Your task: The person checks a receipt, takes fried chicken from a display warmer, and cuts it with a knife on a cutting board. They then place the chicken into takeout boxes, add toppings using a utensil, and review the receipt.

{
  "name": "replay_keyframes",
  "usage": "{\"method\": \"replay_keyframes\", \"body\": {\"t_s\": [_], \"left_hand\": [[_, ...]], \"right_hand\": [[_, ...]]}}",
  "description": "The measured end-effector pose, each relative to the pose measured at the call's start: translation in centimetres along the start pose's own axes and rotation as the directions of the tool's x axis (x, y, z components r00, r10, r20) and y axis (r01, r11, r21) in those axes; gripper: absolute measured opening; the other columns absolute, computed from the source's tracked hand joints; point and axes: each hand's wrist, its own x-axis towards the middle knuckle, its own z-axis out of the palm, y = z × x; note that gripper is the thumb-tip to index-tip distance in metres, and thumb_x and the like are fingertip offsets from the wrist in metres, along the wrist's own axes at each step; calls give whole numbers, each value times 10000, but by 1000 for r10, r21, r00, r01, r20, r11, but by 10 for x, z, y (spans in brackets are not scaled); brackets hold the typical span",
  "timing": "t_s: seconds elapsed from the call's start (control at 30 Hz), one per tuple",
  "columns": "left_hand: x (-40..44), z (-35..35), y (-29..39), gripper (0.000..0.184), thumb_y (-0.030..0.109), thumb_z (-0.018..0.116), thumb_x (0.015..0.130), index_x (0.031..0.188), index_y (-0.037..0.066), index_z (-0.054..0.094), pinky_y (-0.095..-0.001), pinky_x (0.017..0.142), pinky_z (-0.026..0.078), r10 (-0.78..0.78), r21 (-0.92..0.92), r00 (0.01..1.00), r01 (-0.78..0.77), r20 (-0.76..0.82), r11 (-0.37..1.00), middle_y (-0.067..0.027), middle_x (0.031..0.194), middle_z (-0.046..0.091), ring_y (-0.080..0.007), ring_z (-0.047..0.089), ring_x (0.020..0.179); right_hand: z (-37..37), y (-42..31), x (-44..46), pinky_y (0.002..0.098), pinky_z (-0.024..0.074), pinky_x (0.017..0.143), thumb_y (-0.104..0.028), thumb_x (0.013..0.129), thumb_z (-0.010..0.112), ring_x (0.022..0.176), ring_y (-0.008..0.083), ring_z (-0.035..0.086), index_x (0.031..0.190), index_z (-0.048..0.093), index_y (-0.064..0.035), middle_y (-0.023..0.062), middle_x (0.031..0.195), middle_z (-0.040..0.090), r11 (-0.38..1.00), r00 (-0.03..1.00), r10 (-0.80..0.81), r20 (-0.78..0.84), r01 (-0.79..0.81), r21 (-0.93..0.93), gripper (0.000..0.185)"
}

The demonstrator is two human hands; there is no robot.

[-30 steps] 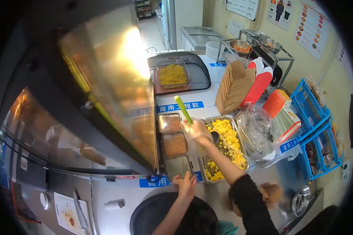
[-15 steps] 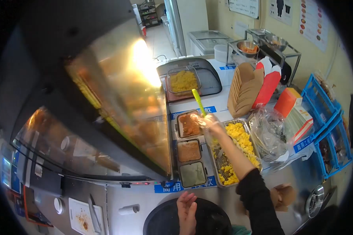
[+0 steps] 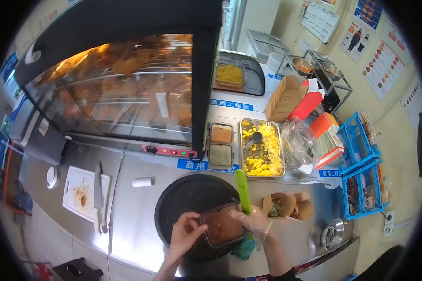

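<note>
A square, dark-rimmed container (image 3: pixel 222 226) of reddish-brown contents is held tilted above a large round black tub (image 3: pixel 180 194). My left hand (image 3: pixel 187 232) grips its left edge between thumb and fingers. At its right side, my right hand (image 3: pixel 254 224), in a clear plastic glove, holds the rim together with a utensil with a lime-green handle (image 3: pixel 242 192); the working end is hidden. Crumpled green cloth (image 3: pixel 244 249) lies under the right hand. Just right of that hand are cardboard food boxes (image 3: pixel 279 206) with fillings inside.
Beyond the tub stand two seasoning containers (image 3: pixel 221 133) and a metal tray of yellow pieces (image 3: pixel 274 145) with a scoop. A heated glass cabinet (image 3: pixel 122 93) fills the left. A knife (image 3: pixel 98 187) rests on a white cutting board (image 3: pixel 75 189). Blue baskets (image 3: pixel 366 187) stand at right.
My right hand has come back from the row of containers, and one container is now over the tub. My left hand, open before, has closed on it. The view has shifted.
</note>
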Motion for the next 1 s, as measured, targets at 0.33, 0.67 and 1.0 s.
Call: {"method": "replay_keyframes", "body": {"t_s": [0.33, 0.67, 1.0], "left_hand": [[-65, -9, -25, 1163, 166, 921, 465, 1350, 34, 180, -377, 1029, 371, 538, 86, 842, -533, -42, 842, -162, 1323, 289, -284, 368, 1253], [-41, -19, -85, 1112, 192, 906, 441, 1324, 16, 253, -401, 1079, 274, 661, 357, 731, -580, -169, 732, -158, 1300, 311, -293, 354, 1244], [-58, -76, -105, 1124, 195, 898, 506, 1332, 59, 148, -397, 1050, 335, 607, 225, 745, -564, -276, 794, -138, 1295, 298, -265, 349, 1261]], "right_hand": [[76, -27, -72, 300, 464, 701, -305, 717, 788, 847, 177, 586, 1119, 542, -27, 69, 1043, 583, 724, 757, -636, -148, 520, -453, 547], [136, 11, -74, 430, 515, 723, -145, 722, 698, 881, 380, 625, 1166, 510, -55, 199, 1018, 618, 572, 739, -587, 331, 668, -476, 491], [104, 1, -54, 347, 494, 788, -173, 795, 704, 887, 219, 633, 1139, 532, 10, 115, 967, 656, 930, 940, -338, 45, 341, -140, 426]]}}
